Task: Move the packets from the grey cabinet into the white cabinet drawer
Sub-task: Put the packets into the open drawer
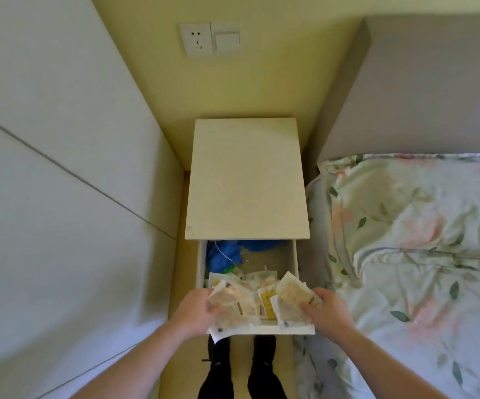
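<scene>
A white bedside cabinet (247,180) stands against the wall with its top drawer (295,263) pulled out toward me. My left hand (194,311) grips a stack of clear packets (233,302) over the drawer's front left. My right hand (326,308) grips another bundle of packets (290,298) over the front right. More packets, some with yellow labels (267,300), lie in the drawer between them. The grey cabinet is out of sight.
Blue cloth (224,254) fills the back of the drawer. A bed with a floral cover (420,254) lies close on the right. A white wardrobe panel (60,182) rises on the left. My feet in black (241,367) stand below the drawer.
</scene>
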Action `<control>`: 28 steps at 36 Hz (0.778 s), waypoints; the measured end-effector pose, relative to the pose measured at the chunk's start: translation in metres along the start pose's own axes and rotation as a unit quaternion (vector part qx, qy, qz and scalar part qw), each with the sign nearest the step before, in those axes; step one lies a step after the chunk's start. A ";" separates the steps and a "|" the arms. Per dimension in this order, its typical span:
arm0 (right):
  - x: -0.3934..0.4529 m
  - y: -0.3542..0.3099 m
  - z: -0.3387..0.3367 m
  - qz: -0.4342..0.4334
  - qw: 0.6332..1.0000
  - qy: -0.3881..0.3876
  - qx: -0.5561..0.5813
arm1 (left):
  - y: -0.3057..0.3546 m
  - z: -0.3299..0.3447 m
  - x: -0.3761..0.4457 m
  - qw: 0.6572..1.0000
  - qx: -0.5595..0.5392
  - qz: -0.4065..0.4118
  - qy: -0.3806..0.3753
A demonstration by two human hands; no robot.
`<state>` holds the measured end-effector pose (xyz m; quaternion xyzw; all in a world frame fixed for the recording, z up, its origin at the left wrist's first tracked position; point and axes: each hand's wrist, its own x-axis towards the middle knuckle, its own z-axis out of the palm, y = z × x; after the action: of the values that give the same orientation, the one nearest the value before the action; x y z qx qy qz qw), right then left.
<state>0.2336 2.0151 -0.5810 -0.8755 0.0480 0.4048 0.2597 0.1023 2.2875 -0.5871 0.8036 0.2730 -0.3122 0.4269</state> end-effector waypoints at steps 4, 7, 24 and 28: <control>0.048 -0.005 0.026 -0.003 1.000 -0.014 -0.008 | -0.023 0.008 0.045 0.996 -0.091 -0.011 0.021; 0.077 -0.003 0.046 -0.007 1.000 -0.014 -0.015 | -0.041 0.015 0.073 0.992 -0.124 -0.018 0.024; 0.143 0.034 0.118 -0.003 0.953 -0.068 -0.294 | -0.103 0.044 0.147 0.990 0.135 -0.033 -0.021; 0.137 0.032 0.119 -0.022 0.940 -0.082 -0.332 | -0.102 0.038 0.154 0.949 0.314 -0.025 -0.029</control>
<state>0.2346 2.0631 -0.7591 -0.8767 -0.1294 0.4620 -0.0339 0.1212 2.3311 -0.7691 0.8805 0.1690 -0.4159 0.1524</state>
